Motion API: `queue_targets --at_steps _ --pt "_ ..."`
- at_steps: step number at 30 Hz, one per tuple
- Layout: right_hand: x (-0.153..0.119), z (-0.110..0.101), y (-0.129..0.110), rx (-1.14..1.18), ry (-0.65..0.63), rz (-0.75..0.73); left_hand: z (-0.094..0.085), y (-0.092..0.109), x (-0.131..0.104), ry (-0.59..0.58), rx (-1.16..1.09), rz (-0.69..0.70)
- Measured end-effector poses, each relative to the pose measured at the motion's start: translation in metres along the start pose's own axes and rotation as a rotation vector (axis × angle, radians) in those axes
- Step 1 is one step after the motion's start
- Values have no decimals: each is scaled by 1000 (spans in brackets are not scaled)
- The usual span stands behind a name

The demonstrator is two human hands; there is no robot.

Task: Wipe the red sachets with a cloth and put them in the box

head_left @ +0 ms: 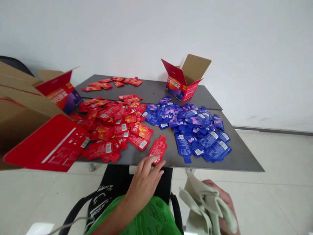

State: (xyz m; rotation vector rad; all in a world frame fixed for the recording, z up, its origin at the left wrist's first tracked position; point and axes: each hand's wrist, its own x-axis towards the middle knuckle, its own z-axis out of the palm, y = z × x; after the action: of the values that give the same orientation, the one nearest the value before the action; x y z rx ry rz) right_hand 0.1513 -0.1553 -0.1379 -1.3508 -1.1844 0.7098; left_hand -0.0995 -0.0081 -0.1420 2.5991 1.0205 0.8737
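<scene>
My left hand (pixel 146 176) reaches to the front edge of the table, its fingers stretched out and apart. Its fingertips touch the lower end of a single red sachet (pixel 158 148) lying flat with its printed back up. My right hand (pixel 223 199), low at the right, is wrapped round a bunched pale green cloth (pixel 202 199), which hides most of its fingers. Left of the single sachet spreads a heap of red sachets (pixel 110 127). To its right lies a heap of blue sachets (pixel 195 124).
An open red and purple carton (pixel 179 85) stands at the back right of the grey table (pixel 151 93). Several red sachets (pixel 118 81) lie at the back left. Open cartons with spread flaps, one a red flap (pixel 56 143), crowd the left side. A white wall (pixel 137 36) rises behind.
</scene>
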Motion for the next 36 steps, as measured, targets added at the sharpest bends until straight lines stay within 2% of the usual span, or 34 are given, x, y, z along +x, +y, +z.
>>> queue_targets --at_steps 3,5,7,9,12,14,16,18,22,24,26,28,30,32,36 --pt "15 11 -19 -104 257 48 3 -3 -18 8 -20 109" --pt "34 26 -31 -187 329 -20 7 -10 -24 27 -20 143" --pt "58 47 -41 -260 230 -194 10 -16 -25 56 -23 155" --pt "80 71 -45 -312 44 -323 11 -20 -24 77 -20 145" --pt "104 104 -38 -495 -304 -311 13 -25 -23 59 0 123" --pt "115 116 -28 -637 -440 -241 14 -28 -24 33 3 114" --pt "126 119 -19 -723 -475 -189 15 -32 -25 27 -11 115" --pt "141 116 -15 -796 -450 -174 16 -35 -25 35 -30 125" --pt "166 106 -27 -951 -361 -145 17 -40 -25 32 -51 140" --pt "163 105 -39 -949 -306 -147 17 -41 -24 40 -59 142" --pt "147 108 -49 -868 -286 -195 16 -40 -25 50 -66 135" --pt "128 114 -52 -798 -369 -233 16 -39 -25 58 -62 129" --pt "117 120 -47 -807 -498 -202 15 -38 -25 57 -57 120" --pt "120 122 -36 -846 -544 -148 14 -38 -24 53 -67 117" --pt "160 110 -22 -950 -407 -121 13 -39 -21 47 -95 121"
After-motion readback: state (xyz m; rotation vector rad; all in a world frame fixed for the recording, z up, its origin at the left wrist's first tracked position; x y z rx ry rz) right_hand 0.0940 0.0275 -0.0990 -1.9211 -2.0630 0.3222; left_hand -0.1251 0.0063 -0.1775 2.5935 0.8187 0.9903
